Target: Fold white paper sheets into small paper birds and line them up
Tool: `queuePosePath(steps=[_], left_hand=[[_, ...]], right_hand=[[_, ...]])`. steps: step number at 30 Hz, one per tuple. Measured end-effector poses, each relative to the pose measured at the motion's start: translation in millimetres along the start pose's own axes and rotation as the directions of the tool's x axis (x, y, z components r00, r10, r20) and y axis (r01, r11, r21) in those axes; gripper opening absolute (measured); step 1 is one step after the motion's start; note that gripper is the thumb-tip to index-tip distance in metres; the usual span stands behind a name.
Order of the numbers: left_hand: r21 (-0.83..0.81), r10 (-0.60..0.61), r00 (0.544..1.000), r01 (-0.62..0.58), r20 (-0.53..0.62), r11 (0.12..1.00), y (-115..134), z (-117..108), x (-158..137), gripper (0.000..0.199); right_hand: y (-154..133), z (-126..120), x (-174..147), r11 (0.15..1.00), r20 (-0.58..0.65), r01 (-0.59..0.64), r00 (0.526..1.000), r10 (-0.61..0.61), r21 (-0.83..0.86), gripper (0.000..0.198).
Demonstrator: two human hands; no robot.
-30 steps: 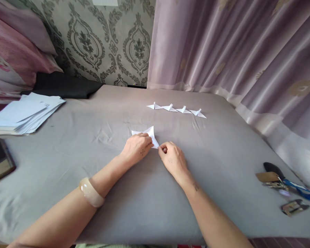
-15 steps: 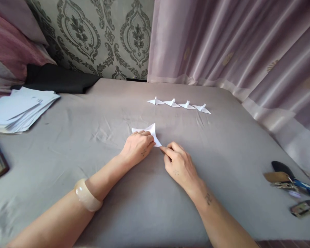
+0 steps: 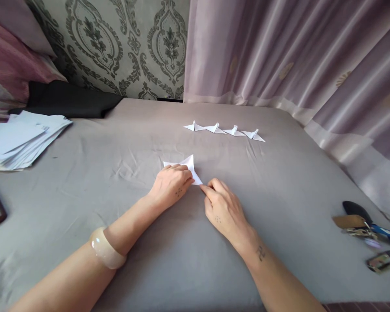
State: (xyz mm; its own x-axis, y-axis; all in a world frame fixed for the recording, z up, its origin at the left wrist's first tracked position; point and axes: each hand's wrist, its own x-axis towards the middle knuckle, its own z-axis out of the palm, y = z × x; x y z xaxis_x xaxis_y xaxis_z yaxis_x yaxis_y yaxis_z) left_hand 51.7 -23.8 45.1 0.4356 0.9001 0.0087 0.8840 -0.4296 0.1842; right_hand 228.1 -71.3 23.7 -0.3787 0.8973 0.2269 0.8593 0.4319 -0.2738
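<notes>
Head: plain white folded paper [image 3: 190,163]

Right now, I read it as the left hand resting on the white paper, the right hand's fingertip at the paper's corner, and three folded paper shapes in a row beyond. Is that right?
Not quite: the head view shows four folded paper shapes in that row, not three. The left hand does rest on the white paper, with the right hand's fingertip at its corner.

Close over the near side of the sheet [image 3: 169,268], the head camera looks forward and down, the wall [image 3: 134,43] beyond it.
</notes>
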Motion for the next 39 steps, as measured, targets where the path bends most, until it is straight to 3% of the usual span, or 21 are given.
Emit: queuePosePath(steps=[5, 12, 19, 23, 27, 33, 36, 39], left_hand=[[0.013, 0.005, 1.0, -0.005, -0.008, 1.0, 0.1, 0.0, 0.0, 0.021], [0.042, 0.009, 1.0, -0.008, -0.028, 0.999, -0.2, 2.2, -0.1, 0.021], [0.014, 0.022, 0.999, -0.021, -0.047, 1.0, -3.5, 7.4, 0.9, 0.021], [-0.151, -0.038, 0.993, 0.02, -0.113, 0.988, -14.6, 7.9, -1.5, 0.018], [-0.331, -0.119, 0.989, 0.083, -0.088, 0.94, -25.4, -0.5, -6.0, 0.021], [-0.311, -0.08, 0.994, 0.051, -0.079, 0.949, -29.5, -15.3, -10.5, 0.026], [-0.446, -0.098, 0.995, 0.078, -0.022, 0.892, -31.7, -18.1, -12.4, 0.026], [-0.587, -0.195, 0.972, 0.233, 0.129, 0.775, -32.6, -19.3, -13.4, 0.028]], right_hand=[[0.4, -0.7, -1.5, 0.999, -0.005, -0.017, 1.0, 0.018, 0.04, 0.039], [-10.0, 8.0, 1.4, 0.985, -0.155, 0.052, 0.988, -0.026, 0.164, 0.041], [-20.7, 12.3, 0.8, 0.994, -0.094, 0.084, 0.993, -0.078, 0.069, 0.043], [-26.9, 10.6, -0.4, 0.998, -0.059, 0.054, 0.997, -0.051, 0.036, 0.041], [-33.9, 7.3, 0.4, 0.999, -0.02, -0.008, 1.0, 0.009, 0.045, 0.035], [-37.8, 5.8, 1.4, 0.998, 0.005, -0.051, 0.999, 0.051, 0.034, 0.033], [-38.0, 6.1, 0.9, 0.998, 0.009, -0.051, 0.999, 0.05, 0.029, 0.034], [-38.4, 6.3, 0.2, 0.998, 0.014, -0.053, 0.999, 0.053, 0.028, 0.036]])
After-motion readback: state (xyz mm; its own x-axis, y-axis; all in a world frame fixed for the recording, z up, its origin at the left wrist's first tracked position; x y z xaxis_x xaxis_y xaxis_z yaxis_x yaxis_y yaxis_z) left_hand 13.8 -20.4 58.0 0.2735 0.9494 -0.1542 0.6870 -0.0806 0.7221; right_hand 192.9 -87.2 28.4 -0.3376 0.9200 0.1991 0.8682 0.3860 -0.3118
